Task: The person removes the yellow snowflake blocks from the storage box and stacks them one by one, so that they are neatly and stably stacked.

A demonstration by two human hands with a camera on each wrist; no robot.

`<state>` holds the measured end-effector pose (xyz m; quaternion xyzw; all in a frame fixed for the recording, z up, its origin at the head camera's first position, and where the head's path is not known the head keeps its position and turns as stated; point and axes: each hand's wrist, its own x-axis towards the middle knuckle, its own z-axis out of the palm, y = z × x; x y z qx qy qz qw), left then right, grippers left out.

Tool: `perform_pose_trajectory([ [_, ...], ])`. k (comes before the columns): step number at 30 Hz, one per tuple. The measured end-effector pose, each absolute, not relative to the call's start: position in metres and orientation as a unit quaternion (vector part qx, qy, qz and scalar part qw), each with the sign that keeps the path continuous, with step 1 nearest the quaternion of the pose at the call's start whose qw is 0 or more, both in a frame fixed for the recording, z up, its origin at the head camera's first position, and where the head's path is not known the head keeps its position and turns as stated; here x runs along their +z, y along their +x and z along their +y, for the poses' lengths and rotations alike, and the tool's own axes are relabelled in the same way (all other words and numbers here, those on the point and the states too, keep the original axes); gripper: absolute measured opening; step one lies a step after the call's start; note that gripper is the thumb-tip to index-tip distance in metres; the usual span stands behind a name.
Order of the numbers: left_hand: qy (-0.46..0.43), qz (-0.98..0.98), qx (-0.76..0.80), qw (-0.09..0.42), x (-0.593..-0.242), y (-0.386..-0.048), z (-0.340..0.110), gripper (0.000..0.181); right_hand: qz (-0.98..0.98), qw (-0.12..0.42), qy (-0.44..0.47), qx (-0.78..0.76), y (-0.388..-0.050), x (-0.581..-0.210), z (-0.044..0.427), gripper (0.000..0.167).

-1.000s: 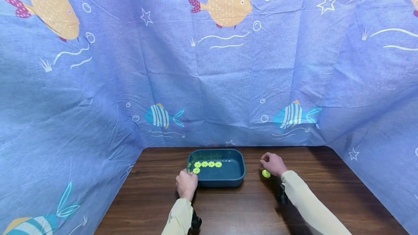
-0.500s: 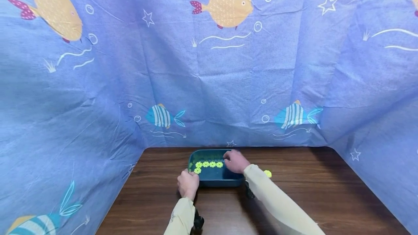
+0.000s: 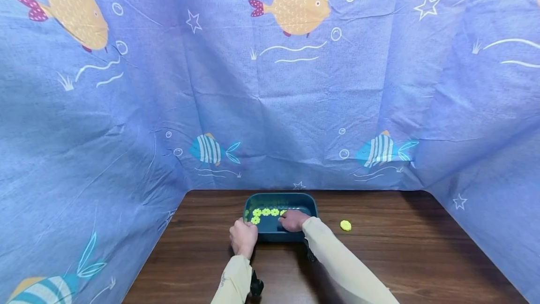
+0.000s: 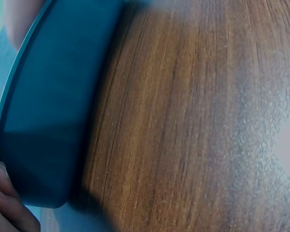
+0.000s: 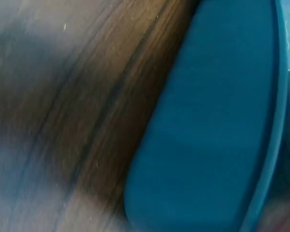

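Observation:
My left hand [image 3: 243, 237] grips the left front corner of a dark teal tray [image 3: 282, 237]; its fingers [image 4: 7, 200] lie at the tray's corner in the left wrist view. Over the right part of the tray, my right hand [image 3: 294, 220] reaches inside with fingers pointing down and left. Whether it pinches anything is hidden. Yellow flower-shaped pieces lie in the tray: several in a row, such as one [image 3: 266, 212], and one [image 3: 255, 220] below the row's left end. The right wrist view has the tray's outer wall [image 5: 203, 125] and a blurred bit of hand at the edge.
A yellow piece [image 3: 345, 225] lies on the brown wooden table [image 3: 401, 247] right of the tray. A blue cloth [image 3: 295, 107] with printed fish hangs behind the table and along both sides.
My right hand has moved left from beside the yellow piece on the table, across the tray's right part, then down and slightly left inside it. My left hand stays on the tray corner.

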<state>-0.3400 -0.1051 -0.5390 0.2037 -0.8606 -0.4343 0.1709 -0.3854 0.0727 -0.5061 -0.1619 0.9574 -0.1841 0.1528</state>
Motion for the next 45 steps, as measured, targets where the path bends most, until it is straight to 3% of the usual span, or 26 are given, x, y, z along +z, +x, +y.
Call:
perform_pose_trajectory([
  [8, 0.200, -0.861, -0.435, 0.168, -0.539, -0.341, -0.106, 0.016, 0.961, 0.127, -0.174, -0.172, -0.382, -0.499, 0.084, 0.034],
  [20, 0.201, -0.862, -0.435, 0.166, -0.540, -0.341, -0.107, 0.017, 0.957, 0.103, -0.168, -0.213, -0.382, -0.506, 0.092, 0.048],
  [26, 0.203, -0.862, -0.432, 0.171, -0.539, -0.343, -0.105, 0.018, 0.965, 0.093, -0.153, -0.191, -0.388, -0.503, 0.092, 0.046],
  [30, 0.203, -0.863, -0.430, 0.171, -0.538, -0.343, -0.104, 0.016, 0.967, 0.069, -0.158, -0.190, -0.393, -0.502, 0.093, 0.033],
  [33, 0.202, -0.864, -0.429, 0.170, -0.538, -0.342, -0.103, 0.016, 0.967, 0.069, -0.167, -0.179, -0.396, -0.503, 0.092, 0.007],
  [37, 0.203, -0.864, -0.429, 0.167, -0.537, -0.342, -0.103, 0.017, 0.972, 0.072, -0.165, -0.153, -0.399, -0.511, 0.089, 0.025],
  [40, 0.204, -0.863, -0.432, 0.167, -0.537, -0.343, -0.103, 0.017, 0.977, 0.057, -0.147, -0.145, -0.401, -0.518, 0.087, 0.009],
  [41, 0.204, -0.863, -0.432, 0.167, -0.537, -0.343, -0.103, 0.017, 0.978, 0.052, -0.140, -0.144, -0.402, -0.520, 0.086, 0.010],
  [45, 0.205, -0.862, -0.434, 0.165, -0.537, -0.343, -0.104, 0.019, 0.982, 0.061, -0.109, -0.143, -0.402, -0.518, 0.085, 0.031],
])
